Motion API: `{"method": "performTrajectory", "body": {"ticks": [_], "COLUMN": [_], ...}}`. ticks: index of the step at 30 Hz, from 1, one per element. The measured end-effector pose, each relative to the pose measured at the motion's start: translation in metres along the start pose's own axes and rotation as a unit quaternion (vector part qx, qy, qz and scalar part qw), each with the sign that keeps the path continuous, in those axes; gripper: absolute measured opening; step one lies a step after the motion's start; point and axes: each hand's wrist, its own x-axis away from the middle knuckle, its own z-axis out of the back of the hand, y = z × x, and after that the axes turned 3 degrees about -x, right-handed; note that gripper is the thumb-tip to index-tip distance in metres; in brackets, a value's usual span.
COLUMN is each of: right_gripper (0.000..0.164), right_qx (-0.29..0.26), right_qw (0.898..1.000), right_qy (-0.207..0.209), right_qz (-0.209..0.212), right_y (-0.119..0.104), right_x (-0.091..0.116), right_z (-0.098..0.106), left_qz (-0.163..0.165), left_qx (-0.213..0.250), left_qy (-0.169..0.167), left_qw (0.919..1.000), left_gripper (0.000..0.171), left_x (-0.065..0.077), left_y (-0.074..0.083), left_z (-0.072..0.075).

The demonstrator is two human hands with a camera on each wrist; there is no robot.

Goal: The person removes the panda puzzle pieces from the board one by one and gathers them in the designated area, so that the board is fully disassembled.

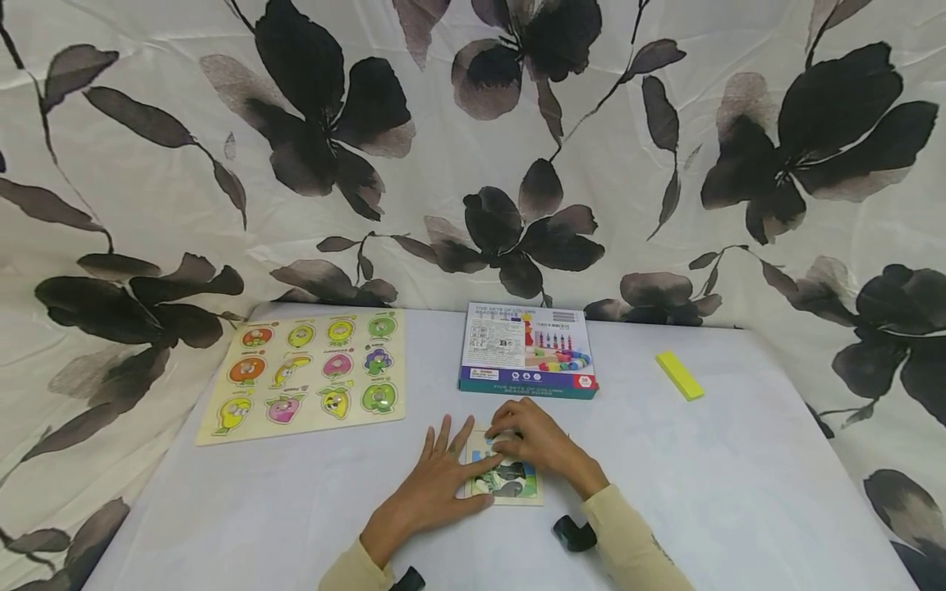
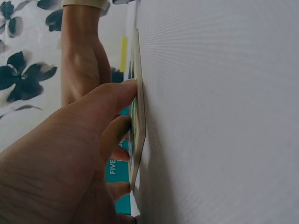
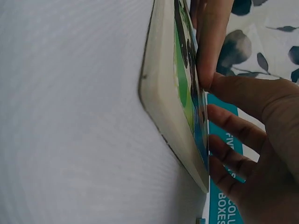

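Note:
A small, thick picture board lies flat on the table, printed with a black-and-white figure on green and blue. My left hand is spread across its left side; the thumb rests at the near edge and the index finger reaches over the picture. From the far right, my right hand bends over the board's upper part. In the right wrist view, the right thumb meets a left-hand finger on the picture, while the other right fingertips touch the surface. Both hands partly hide the picture, and I see nothing held between the right fingers.
A cream board with fruit pictures lies to the left. Behind the hands is a flat printed box, and a yellow block lies to the right. The white table meets a flower-patterned cloth at the back.

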Motion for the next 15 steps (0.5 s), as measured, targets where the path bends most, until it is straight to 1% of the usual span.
{"method": "performTrajectory", "body": {"ticks": [11, 15], "right_gripper": [0.011, 0.012], "right_qx": [0.004, -0.012], "right_qw": [1.000, 1.000], "right_qy": [0.004, 0.003], "right_qz": [-0.003, -0.007], "right_y": [-0.0008, -0.0030], "right_x": [0.0001, 0.0022], "right_z": [-0.0016, 0.0005], "left_qz": [-0.003, -0.004], "left_qx": [0.001, 0.002], "left_qy": [0.006, 0.006], "left_qw": [1.0000, 1.0000], "left_gripper": [0.056, 0.056], "left_x": [-0.0005, -0.0003], "left_y": [-0.0001, 0.0000], "left_z": [0.0005, 0.0002]}}
